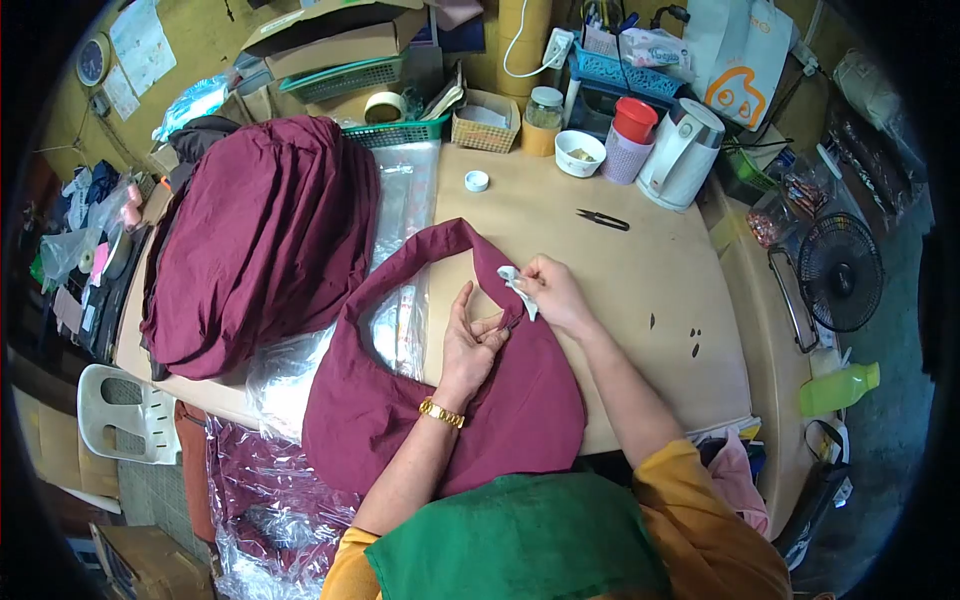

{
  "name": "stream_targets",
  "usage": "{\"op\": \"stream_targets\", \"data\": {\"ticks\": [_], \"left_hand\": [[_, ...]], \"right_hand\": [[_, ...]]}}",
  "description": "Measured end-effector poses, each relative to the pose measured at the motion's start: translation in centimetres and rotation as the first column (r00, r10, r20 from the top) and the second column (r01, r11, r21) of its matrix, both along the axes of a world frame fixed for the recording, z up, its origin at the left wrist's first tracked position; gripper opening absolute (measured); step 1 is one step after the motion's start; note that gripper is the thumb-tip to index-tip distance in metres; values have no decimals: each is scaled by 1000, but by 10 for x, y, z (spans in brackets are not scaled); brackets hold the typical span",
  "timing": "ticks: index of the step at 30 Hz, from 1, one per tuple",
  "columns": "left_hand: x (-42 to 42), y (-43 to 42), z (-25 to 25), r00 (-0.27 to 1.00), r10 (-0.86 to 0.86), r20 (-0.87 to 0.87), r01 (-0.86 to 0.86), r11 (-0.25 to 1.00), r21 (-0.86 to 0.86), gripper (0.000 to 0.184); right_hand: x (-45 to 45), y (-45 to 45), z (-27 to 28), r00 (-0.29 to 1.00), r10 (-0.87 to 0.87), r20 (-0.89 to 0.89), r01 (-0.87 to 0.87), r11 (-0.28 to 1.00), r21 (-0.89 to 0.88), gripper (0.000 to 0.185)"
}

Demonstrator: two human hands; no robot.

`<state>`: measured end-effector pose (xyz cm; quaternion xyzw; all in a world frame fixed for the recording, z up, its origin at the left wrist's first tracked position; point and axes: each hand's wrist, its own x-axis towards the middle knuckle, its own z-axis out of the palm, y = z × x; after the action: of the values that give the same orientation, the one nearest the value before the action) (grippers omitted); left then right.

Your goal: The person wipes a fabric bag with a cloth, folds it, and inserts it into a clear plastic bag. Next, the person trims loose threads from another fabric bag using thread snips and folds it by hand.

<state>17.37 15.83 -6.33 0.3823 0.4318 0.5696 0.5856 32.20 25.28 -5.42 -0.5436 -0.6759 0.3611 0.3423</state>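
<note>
Maroon bag tight in left hand, white scrap likewise in right hand, paper bag lettering illegible.

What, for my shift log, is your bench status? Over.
Right hand pinching white scrap against maroon bag. Left hand at bag's edge. Black snips apart on table; nothing seen blocking hands.

Green cloth garment across front of body, matte, softly creased, upper edge uneven; apron or vest, cannot tell which. Mustard-orange right sleeve, loose, deeply wrinkled, ending near elbow. Left sleeve same mustard-orange, mostly hidden by green cloth. Gold-coloured watch on left wrist, linked metal band, shiny; dial details too small to read. Left hand and right hand bare, forearms too.
</note>
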Motion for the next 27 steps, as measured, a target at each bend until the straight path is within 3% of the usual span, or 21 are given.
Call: {"op": "stream_targets", "data": {"ticks": [2,3,4,6,8,9,10,11,12,14,15,17,18,19,20,21,23,25,26,27], "left_hand": [[0,3,1,999,14,31,-13,1000,-16,86],[-1,4,-1,1000,-12,20,12,1000,3,85],[-1,3,-3,999,-46,7,46,999,20,84],[0,5,-4,998,-59,31,59,998,1,84],[-2,7,-4,996,-78,48,79,997,-8,84],[-2,4,-7,962,-48,-270,93,983,159,84],[-1,1,-9,834,41,-551,157,939,307,84],[3,-10,27,653,107,-750,187,937,296,73],[7,-14,36,653,109,-749,188,935,301,73],[12,-15,46,350,98,-932,201,964,177,61],[12,-8,42,355,59,-933,209,968,141,47],[17,6,48,406,25,-914,217,968,123,42],[20,12,49,454,-14,-891,224,970,99,37],[21,18,48,456,-16,-890,221,971,95,37],[20,24,45,470,203,-859,181,930,319,33],[17,29,44,473,411,-779,141,838,527,29],[-21,15,80,300,324,-897,233,887,398,28],[-68,-8,115,192,24,-981,176,983,59,22],[-89,-15,115,156,-8,-988,136,991,13,25],[-111,-19,105,-9,87,-996,190,978,84,27]], "right_hand": [[12,-7,-9,949,239,-206,-263,960,-100,11],[5,-27,7,955,283,89,-290,954,72,8],[4,-29,3,958,273,84,-278,958,66,8],[4,-13,-3,978,-8,210,-34,980,195,6],[21,30,-7,969,-197,149,152,951,268,9],[36,56,-14,953,-287,94,242,913,330,11],[50,70,-3,848,-487,210,302,769,563,11],[63,80,5,687,-679,259,283,578,765,12],[75,91,-2,686,-681,256,283,574,768,12],[91,119,-25,723,-607,329,365,740,564,13],[78,119,-24,796,-567,211,377,737,561,13],[57,133,-17,921,-294,254,236,943,235,20],[46,143,-21,921,-293,256,235,944,232,20],[33,154,-27,928,-307,213,177,863,473,19],[25,161,-33,938,-305,165,114,721,684,18],[20,153,-22,940,-300,165,111,723,682,18],[16,108,33,962,-265,-67,221,612,760,16],[18,19,72,999,-31,30,15,907,422,11],[21,-25,71,965,246,-95,-222,952,209,19],[26,-54,63,856,324,403,-474,803,361,27]]}}
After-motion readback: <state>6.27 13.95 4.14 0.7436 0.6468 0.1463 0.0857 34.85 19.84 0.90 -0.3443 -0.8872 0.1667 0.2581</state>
